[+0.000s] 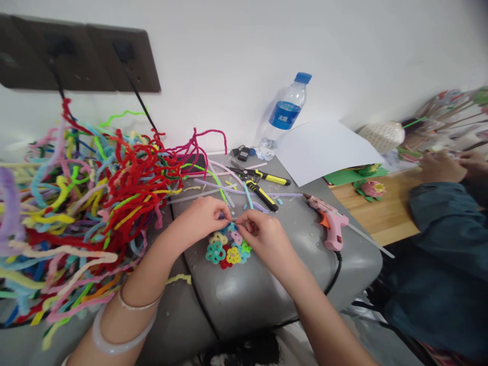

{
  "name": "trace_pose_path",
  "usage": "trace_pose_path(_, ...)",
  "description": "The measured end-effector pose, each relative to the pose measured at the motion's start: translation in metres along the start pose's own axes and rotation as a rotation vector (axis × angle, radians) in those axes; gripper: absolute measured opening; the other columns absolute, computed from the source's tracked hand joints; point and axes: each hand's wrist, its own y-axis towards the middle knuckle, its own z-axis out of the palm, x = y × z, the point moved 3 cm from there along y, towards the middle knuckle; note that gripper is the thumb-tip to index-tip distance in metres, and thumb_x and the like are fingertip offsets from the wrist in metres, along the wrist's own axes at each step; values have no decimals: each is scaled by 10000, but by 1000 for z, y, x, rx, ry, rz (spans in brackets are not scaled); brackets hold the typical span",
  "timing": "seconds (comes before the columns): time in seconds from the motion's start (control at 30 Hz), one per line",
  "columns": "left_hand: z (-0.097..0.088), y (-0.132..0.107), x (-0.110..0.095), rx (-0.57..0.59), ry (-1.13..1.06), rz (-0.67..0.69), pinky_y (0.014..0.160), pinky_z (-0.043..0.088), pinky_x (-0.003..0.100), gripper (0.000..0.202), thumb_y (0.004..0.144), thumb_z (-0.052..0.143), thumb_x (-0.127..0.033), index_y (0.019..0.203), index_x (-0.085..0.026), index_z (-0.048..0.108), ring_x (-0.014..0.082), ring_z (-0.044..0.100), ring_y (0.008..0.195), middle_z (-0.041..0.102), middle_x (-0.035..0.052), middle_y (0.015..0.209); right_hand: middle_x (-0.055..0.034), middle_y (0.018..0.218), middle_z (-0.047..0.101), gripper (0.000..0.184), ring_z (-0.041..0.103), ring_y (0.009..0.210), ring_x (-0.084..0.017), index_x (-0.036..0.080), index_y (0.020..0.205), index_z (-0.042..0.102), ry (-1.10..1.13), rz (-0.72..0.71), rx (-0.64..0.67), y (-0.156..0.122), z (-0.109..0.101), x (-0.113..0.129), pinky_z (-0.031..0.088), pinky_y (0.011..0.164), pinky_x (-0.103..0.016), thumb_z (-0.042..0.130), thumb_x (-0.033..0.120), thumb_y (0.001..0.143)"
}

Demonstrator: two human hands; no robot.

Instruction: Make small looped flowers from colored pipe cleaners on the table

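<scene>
My left hand [206,216] and my right hand [261,235] meet over a grey padded surface [247,290]. Both pinch a short piece of pipe cleaner [233,221] between their fingertips. Just below the fingers lies a cluster of small pipe-cleaner flowers [226,249] in teal, yellow, pink and red. My left wrist wears a pale bangle and a thin bracelet.
A big tangle of coloured pipe cleaners [76,203] fills the left. Yellow-handled pliers [263,193] and loose stems lie behind my hands. A pink glue gun [331,223] rests at the right, a water bottle [284,117] and white sheet [324,147] behind. Another person's hands [450,165] work at far right.
</scene>
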Motion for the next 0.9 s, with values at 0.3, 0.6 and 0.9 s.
trace_pose_path(0.3, -1, 0, -1, -5, 1, -5, 552, 271, 244, 148, 742, 643, -200, 789, -147, 774, 107, 360, 527, 431, -61, 553, 52, 619, 463, 87, 466, 570, -133, 198, 824, 651, -4, 14, 1, 0, -1, 2, 316, 564, -241, 609, 122, 819)
trace_pose_path(0.6, -12, -2, 6, -107, -77, -3, 516, 240, 246, 219, 780, 611, -298, 814, -134, 752, 111, 358, 529, 421, -54, 549, 76, 597, 402, 77, 423, 524, -121, 213, 840, 534, 223, 52, -132, -16, -21, -5, 319, 517, -233, 559, 272, 882)
trace_pose_path(0.9, -20, -1, 13, -353, -244, 26, 554, 353, 235, 287, 835, 535, -412, 778, -149, 634, 144, 517, 575, 583, -8, 613, 70, 615, 329, 319, 327, 532, -118, 246, 695, 357, 244, 66, -284, -53, -9, -42, 280, 491, -239, 487, 368, 959)
